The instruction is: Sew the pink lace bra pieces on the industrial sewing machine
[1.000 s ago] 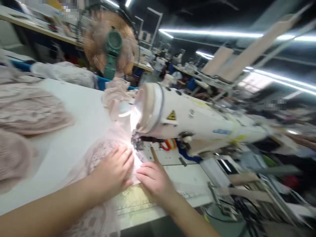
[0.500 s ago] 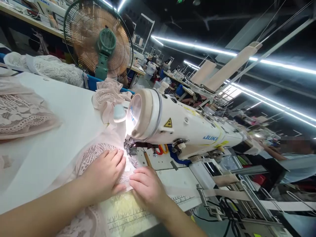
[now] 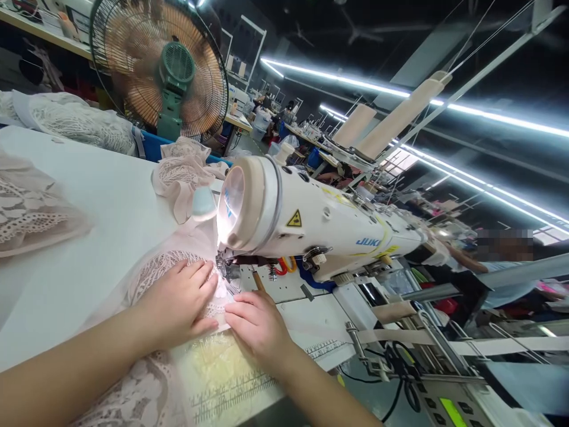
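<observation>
Pale pink lace fabric (image 3: 155, 270) lies on the sewing machine's bed and runs under the lit presser foot (image 3: 221, 265). My left hand (image 3: 180, 302) rests flat on the lace just left of the foot, its fingers stretched forward and thumb out to the side. At the fabric's near right edge, my right hand (image 3: 255, 320) has its fingers bent over the cloth; its thumb is hidden beneath. The white sewing machine (image 3: 311, 219) extends to the right above both hands. More lace (image 3: 133, 391) hangs below my left forearm.
A green fan (image 3: 171, 89) stands behind the table. Pink lace pieces (image 3: 184, 172) lie beyond the machine head, another lace piece (image 3: 35, 207) at far left. A printed ruler scale (image 3: 235, 394) runs along the front edge. A metal tape feeder (image 3: 400, 332) and a person (image 3: 502, 273) are at right.
The view has swung slightly right, so everything sits further left. Both hands keep nearly the same place on the lace beside the presser foot.
</observation>
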Tool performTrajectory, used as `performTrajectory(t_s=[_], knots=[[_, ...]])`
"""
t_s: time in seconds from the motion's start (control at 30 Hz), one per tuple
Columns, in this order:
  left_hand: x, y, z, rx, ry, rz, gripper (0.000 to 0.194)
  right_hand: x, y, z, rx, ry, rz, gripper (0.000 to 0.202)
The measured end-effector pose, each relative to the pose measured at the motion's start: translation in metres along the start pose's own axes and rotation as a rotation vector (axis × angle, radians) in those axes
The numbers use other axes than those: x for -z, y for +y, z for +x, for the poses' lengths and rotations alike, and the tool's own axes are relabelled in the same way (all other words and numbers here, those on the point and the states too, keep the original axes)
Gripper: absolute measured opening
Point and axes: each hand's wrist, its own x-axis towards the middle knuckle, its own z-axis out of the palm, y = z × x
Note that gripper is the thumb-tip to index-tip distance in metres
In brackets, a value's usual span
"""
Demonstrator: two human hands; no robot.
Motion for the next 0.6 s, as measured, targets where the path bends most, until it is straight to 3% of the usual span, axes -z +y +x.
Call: performTrajectory(t_s=[0.23, 0.37, 0.5, 0.6], knots=[[-0.003, -0.021, 0.007, -0.086, 0.096, 0.010, 0.053, -0.008, 0.004, 0.001, -0.011, 0.037, -0.053, 0.015], [-0.004, -0.004, 0.001, -0.253, 0.177, 0.014, 0.021, -0.013, 0.003, 0.001, -0.042, 0.069, -0.078, 0.015], [-0.014, 0.023, -0.019, -0.273, 0.237, 0.011, 0.036, -0.014, 0.001, 0.000, -0.056, 0.074, -0.093, 0.020], [-0.021, 0.025, -0.030, -0.242, 0.245, 0.004, 0.042, -0.012, 0.000, -0.001, -0.055, 0.054, -0.085, 0.022]])
